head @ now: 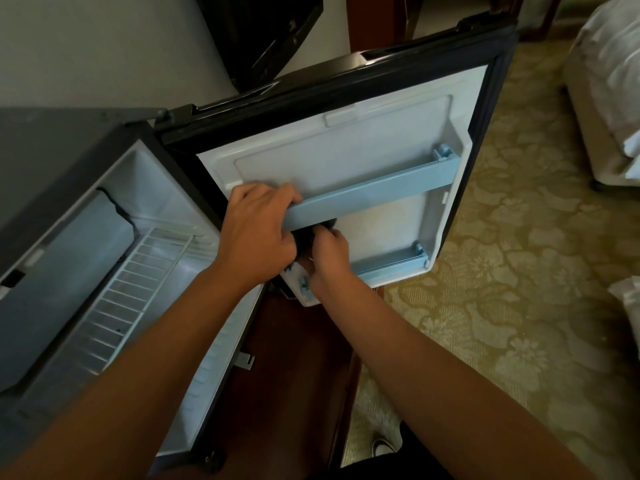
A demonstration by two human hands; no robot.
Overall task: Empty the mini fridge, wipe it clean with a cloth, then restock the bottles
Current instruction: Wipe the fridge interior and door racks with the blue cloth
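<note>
At the centre of the frame, the left hand (258, 225) curls over the door shelf rail (374, 195) while the right hand (329, 252) pinches a dark bottle (308, 237) beneath it, probably light, rigid and smooth, best gripped round its body.

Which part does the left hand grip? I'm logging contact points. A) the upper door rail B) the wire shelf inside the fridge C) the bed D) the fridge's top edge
A: the left hand curls over the end of the upper door rail on the open door.
</note>
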